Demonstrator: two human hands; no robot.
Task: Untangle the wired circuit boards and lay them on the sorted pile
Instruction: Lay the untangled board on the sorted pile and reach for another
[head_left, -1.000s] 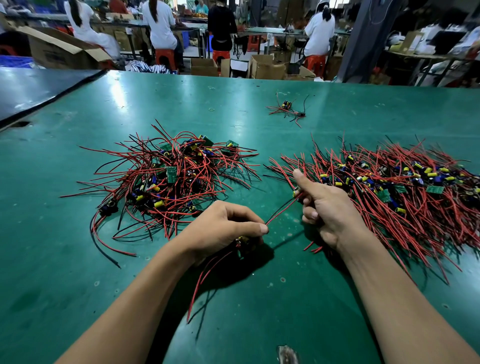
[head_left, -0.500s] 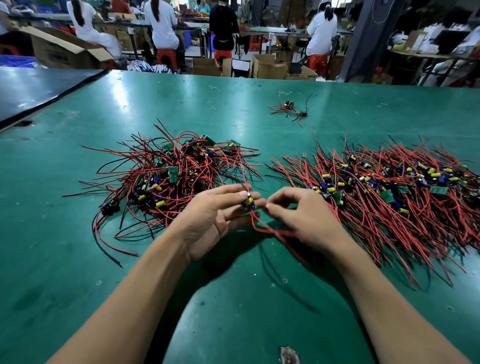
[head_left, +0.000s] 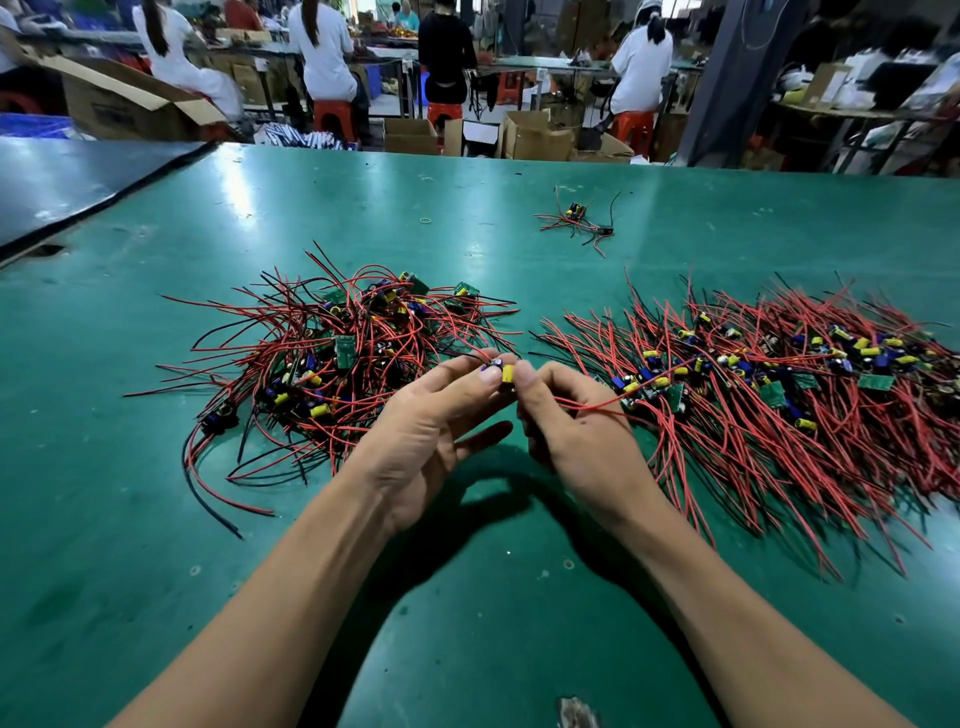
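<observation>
A small circuit board (head_left: 501, 370) with a yellow part and a capacitor is pinched between the fingertips of my left hand (head_left: 434, 426) and my right hand (head_left: 576, 431), above the green table (head_left: 467, 597). Its red wires run right across my right hand toward the sorted pile (head_left: 779, 395), where boards lie with wires combed toward me. The tangled pile (head_left: 343, 358) of red and black wired boards lies just left of my hands.
A lone wired board (head_left: 576, 221) lies farther back on the table. A dark table surface (head_left: 62, 182) borders the far left. Beyond the table edge are cardboard boxes (head_left: 535, 135) and people seated on orange stools.
My hands have lifted the board slightly and drawn closer together. The board's wires, which hung below my hands before, now trail to the right toward the sorted pile.
</observation>
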